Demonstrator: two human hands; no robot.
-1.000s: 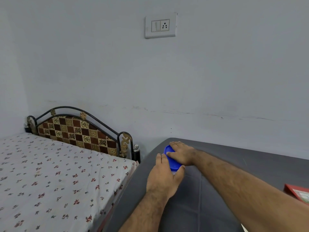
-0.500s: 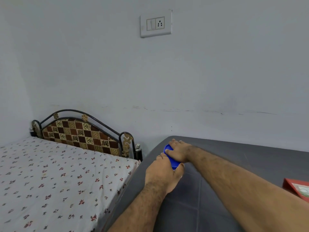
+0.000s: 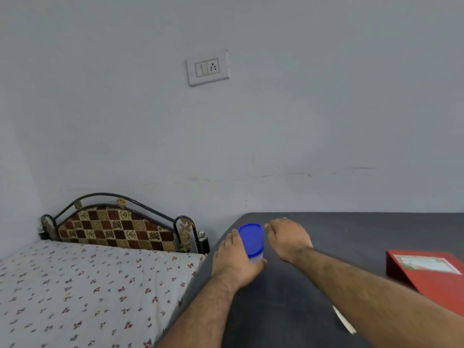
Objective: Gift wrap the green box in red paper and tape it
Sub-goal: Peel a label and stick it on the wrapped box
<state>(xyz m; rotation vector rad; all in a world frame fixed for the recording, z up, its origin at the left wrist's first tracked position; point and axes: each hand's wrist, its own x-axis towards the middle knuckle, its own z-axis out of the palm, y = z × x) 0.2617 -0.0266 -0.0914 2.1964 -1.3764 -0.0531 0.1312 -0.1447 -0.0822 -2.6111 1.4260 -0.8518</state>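
On dark table (image 3: 351, 234), left hand (image 3: 236, 259) grips blue-lidded container (image 3: 251, 240), contents unseen; right hand (image 3: 287, 238) relaxed beside it.

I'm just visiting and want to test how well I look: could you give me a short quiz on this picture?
1. True or false: the left hand holds the blue-lidded container.
2. Which lies at the right edge of the dark table? A) a red box B) a yellow cup C) a black phone
3. Fill in: the right hand rests beside the container, just to its ____.

Key: 1 true. 2 A, the red box. 3 right; whether its fingers touch the lid cannot be told.
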